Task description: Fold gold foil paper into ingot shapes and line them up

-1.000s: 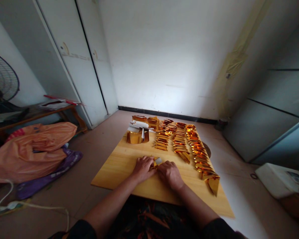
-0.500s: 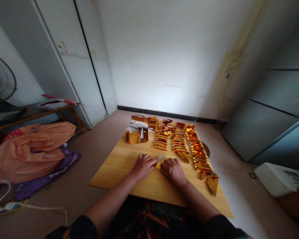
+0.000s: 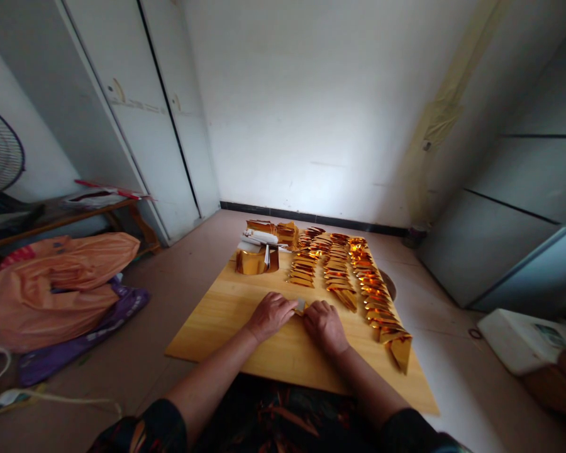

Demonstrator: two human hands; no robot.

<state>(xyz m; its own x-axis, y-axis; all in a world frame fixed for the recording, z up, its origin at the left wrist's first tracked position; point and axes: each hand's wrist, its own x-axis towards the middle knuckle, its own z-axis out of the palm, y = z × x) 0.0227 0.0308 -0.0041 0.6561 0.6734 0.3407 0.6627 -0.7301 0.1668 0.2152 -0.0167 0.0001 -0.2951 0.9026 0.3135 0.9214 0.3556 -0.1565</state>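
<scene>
My left hand (image 3: 270,316) and my right hand (image 3: 325,325) meet over a small gold foil paper (image 3: 300,306) pressed on a wooden board (image 3: 226,314); both pinch it, fingers curled, and most of it is hidden under them. Beyond the hands, folded gold foil pieces (image 3: 339,277) lie in three overlapping rows running to the board's right edge. A stack of unfolded gold sheets (image 3: 257,259) with white backs sits at the board's far left corner.
The board rests on a tiled floor. An orange plastic bag (image 3: 61,289) and a purple one lie at left, by a low wooden table (image 3: 75,214) and a fan (image 3: 0,151). White cupboard doors stand behind. A white box (image 3: 523,340) lies at right.
The hands have drawn a little closer over the foil paper, which shows less between them. The view has shifted slightly.
</scene>
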